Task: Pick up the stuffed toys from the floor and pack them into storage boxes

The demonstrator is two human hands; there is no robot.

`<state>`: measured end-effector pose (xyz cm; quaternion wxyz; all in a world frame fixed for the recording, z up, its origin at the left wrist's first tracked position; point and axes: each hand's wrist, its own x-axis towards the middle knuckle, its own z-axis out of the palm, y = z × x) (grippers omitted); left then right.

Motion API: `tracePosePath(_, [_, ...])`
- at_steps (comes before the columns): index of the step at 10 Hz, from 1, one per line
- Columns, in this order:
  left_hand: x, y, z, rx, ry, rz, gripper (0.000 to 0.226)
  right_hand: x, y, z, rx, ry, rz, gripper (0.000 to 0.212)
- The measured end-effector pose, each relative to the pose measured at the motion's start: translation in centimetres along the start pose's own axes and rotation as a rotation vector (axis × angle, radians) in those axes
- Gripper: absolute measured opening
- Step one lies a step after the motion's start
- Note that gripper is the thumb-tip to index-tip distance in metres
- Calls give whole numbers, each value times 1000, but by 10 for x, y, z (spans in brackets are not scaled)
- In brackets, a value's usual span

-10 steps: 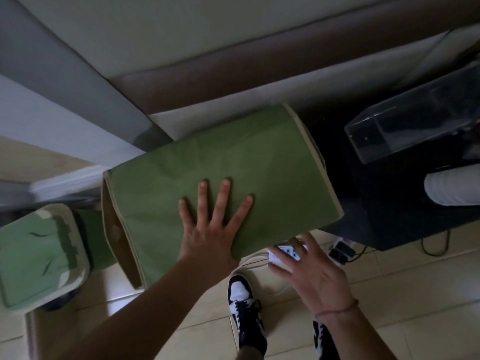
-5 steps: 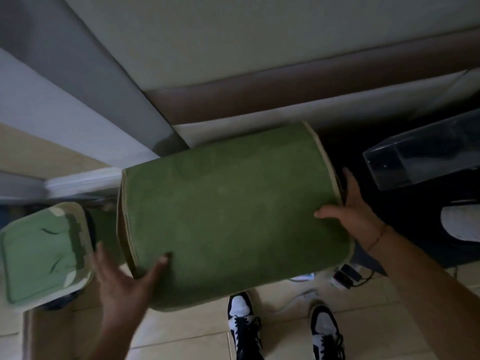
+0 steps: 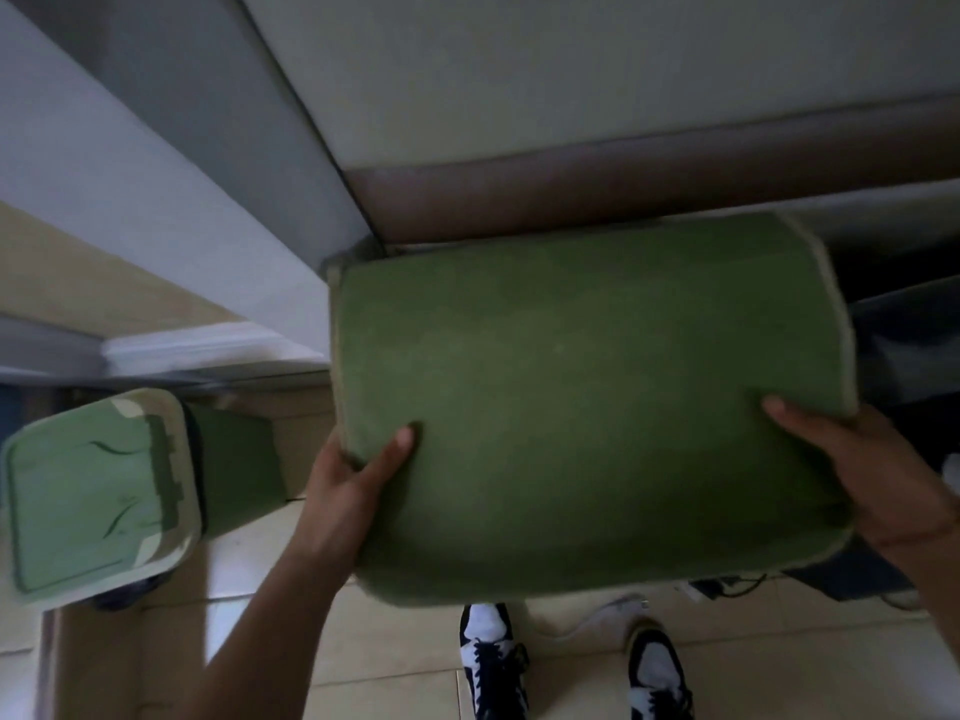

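Two black-and-white sneakers [image 3: 493, 662] stand on the beige tiled floor [image 3: 395, 688]; a white cable [image 3: 597, 618] lies just beyond them.

A home: pale tiled floor [image 3: 395, 683] at six o'clock, white skirting board [image 3: 208, 348] at nine, brown upholstered furniture edge [image 3: 623, 194] at twelve.

The large green fabric storage box [image 3: 587, 402] is the landmark, held above the tiled floor [image 3: 395, 688]. The left hand [image 3: 345, 483] grips its lower left corner and the right hand [image 3: 872, 480] its lower right edge. Left of the box and lower down sits a smaller green lidded fabric box [image 3: 98, 491]. Below the box, on the floor, stand two black-and-white sneakers [image 3: 493, 662], with a pale cable [image 3: 597, 618] lying between them. Behind the box runs a brown band along the wall [image 3: 623, 184].
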<state>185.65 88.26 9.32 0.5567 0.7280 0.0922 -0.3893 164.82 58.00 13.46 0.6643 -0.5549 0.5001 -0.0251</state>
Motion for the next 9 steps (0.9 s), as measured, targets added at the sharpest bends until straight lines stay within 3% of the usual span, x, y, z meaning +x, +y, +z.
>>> tracePosePath(1, [15, 0, 16, 185, 114, 7, 87, 15, 5, 10, -394, 177, 21, 80])
tracePosePath(2, [7, -3, 23, 427, 271, 105, 93, 14, 29, 27, -590, 445, -148, 95])
tracePosePath(3, [-19, -10, 41, 1027, 363, 612, 90, -1, 41, 29, -950, 703, -592, 76])
tracePosePath(4, [-24, -32, 52, 1406, -18, 877, 108, -4, 67, 35, -1292, 522, -799, 86])
tracePosePath(5, [-4, -51, 51, 1584, -112, 833, 118, 5, 95, 40, -1429, 270, -723, 96])
tracePosePath(7, [11, -56, 77, 1678, -45, 722, 115, 44, 109, 41, -1526, 189, -483, 96])
tracePosePath(8, [-18, -43, 86, 1652, 6, 636, 119, 20, 88, 41, -1530, 231, -528, 93])
tracePosePath(9, [-83, -48, 75, 1506, 46, 614, 116, -48, 82, 40, -1356, 208, -609, 94])
